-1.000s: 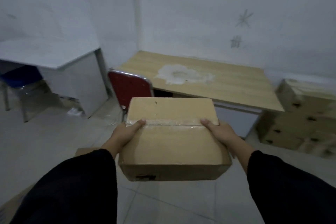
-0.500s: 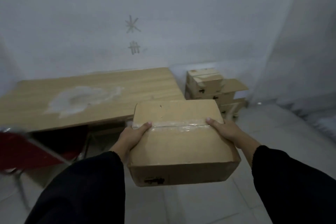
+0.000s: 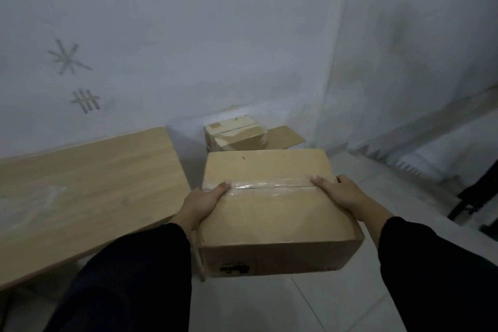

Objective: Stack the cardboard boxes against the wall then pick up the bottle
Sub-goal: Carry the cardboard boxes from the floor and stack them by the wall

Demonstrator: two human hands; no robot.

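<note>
I carry a taped brown cardboard box (image 3: 269, 213) in front of me at chest height. My left hand (image 3: 202, 202) grips its left side with the thumb over the tape seam. My right hand (image 3: 342, 194) grips its right side, thumb on top as well. Beyond the box, a stack of cardboard boxes (image 3: 237, 137) stands on the floor against the white wall (image 3: 215, 35), one with an open flap to the right. No bottle is in view.
A wooden table (image 3: 80, 186) stands on the left, close to the stack. The room corner (image 3: 336, 62) is right of the stack. A dark metal frame (image 3: 479, 191) stands at the right edge. Tiled floor (image 3: 404, 186) lies ahead and to the right.
The view has swung to the right: the red chair and most of the table have left the frame, and the stack against the wall now lies straight ahead and closer. Both hands still hold the box.
</note>
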